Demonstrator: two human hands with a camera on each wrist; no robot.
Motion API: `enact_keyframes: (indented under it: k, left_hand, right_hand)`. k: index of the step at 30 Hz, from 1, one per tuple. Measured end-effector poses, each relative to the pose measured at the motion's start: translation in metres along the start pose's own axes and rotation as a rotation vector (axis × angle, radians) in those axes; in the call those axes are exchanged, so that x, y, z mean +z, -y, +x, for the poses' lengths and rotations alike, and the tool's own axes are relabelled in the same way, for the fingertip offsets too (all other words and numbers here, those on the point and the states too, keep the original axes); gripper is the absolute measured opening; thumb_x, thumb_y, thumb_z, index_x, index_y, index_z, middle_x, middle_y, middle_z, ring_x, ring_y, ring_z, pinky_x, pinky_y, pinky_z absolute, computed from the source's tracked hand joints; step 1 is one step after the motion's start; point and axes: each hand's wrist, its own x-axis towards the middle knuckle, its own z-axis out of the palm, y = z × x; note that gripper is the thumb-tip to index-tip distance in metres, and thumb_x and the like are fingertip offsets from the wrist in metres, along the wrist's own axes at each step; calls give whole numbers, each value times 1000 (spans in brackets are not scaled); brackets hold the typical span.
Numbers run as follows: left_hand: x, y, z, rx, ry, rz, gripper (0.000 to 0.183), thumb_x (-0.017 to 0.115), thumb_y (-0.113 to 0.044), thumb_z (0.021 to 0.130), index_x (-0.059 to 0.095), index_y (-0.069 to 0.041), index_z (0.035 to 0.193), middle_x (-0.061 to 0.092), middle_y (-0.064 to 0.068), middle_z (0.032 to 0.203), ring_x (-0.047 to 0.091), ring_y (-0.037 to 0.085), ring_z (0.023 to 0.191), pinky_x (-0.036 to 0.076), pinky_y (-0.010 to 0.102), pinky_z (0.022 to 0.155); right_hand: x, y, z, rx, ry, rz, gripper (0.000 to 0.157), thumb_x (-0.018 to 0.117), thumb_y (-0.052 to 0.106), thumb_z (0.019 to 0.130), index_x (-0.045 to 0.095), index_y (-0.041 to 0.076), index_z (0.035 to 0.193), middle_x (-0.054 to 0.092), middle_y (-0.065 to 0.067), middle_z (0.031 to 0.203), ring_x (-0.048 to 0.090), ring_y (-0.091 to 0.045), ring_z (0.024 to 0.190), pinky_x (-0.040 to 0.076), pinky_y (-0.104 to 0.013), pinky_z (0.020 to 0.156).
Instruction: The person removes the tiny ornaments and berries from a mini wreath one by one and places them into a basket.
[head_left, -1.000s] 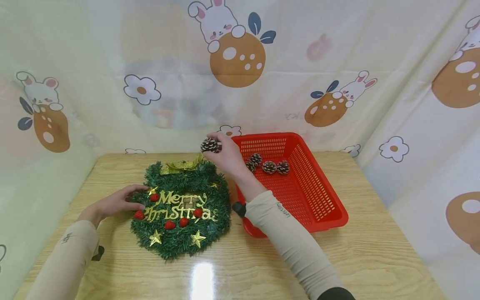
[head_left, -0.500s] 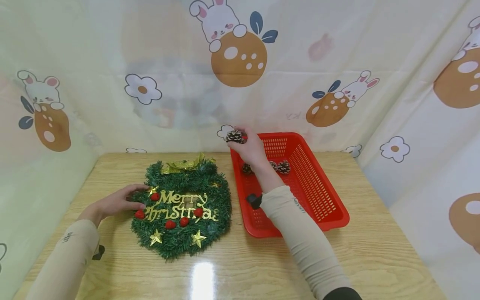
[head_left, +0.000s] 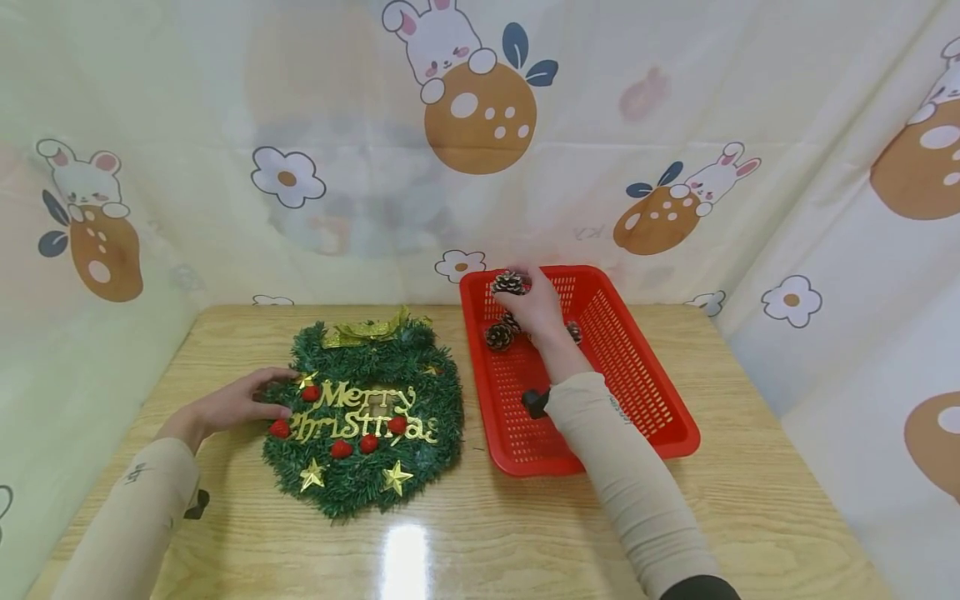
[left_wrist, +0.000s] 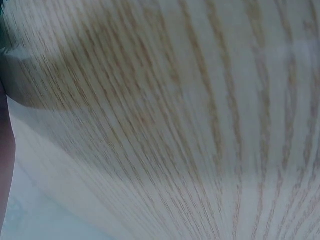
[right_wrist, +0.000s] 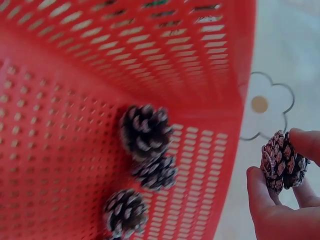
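My right hand (head_left: 542, 312) pinches a pine cone (head_left: 508, 283) with frosted tips between thumb and fingers, over the back left of the red plastic basket (head_left: 491, 408). In the right wrist view the held pine cone (right_wrist: 284, 162) shows beside the basket's rim. More pine cones (head_left: 498, 337) lie on the basket floor, partly hidden by the hand. My left hand (head_left: 238, 402) holds the left edge of a green Christmas wreath (head_left: 352, 492) that lies flat on the table. Gold "Merry Christmas" lettering (head_left: 345, 427), red berries (head_left: 341, 449) and gold stars (head_left: 396, 477) decorate it.
The wooden table (head_left: 465, 533) reaches back to a curtain (head_left: 352, 225) printed with rabbits and flowers. The basket's raised walls stand just right of the wreath. A gold ribbon bow (head_left: 365, 332) sits at the wreath's top. Mostly tabletop (left_wrist: 165, 120) fills the left wrist view.
My right hand has carried the pine cone rightward from behind the wreath, past the basket's left rim, and lower over the basket. The left hand and wreath have stayed put.
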Motion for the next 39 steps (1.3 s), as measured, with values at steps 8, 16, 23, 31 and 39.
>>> enact_keyframes:
  k: [8,16,23,31,39]
  left_hand:
    - [-2,-1,-1,-5,-1,10,70,70,-26,92,36,-2,148,29,29,150,23,57,135,22,72,104]
    - [1,-2,-2,3,-17,14,69,70,-25,91,36,-1,147,31,31,148,26,56,134,23,72,103]
    - [0,-2,-2,-24,-7,10,71,70,-28,92,36,-3,148,27,30,151,23,56,135,22,72,104]
    - [-2,-2,-2,-22,1,9,69,69,-27,93,36,-4,149,27,29,152,26,54,135,27,69,103]
    - [-1,-3,-2,-25,1,0,69,69,-26,92,36,-5,148,27,29,151,26,54,135,26,70,103]
  right_hand:
    - [-12,-14,6,37,-36,-57,51,67,17,92,47,15,139,46,-10,142,49,-30,116,50,-46,92]
    - [-18,-34,13,61,-70,-124,52,68,15,92,47,11,139,46,-12,143,46,-30,124,44,-46,101]
    - [-21,-49,15,105,-104,-136,53,70,13,90,48,9,138,46,-13,143,45,-31,128,43,-46,103]
    - [-26,-57,18,140,-74,-156,54,68,13,92,45,8,140,46,-14,143,46,-31,126,41,-47,105]
    - [-27,-64,21,164,-61,-183,52,69,13,91,44,7,136,49,-16,135,47,-32,118,43,-47,103]
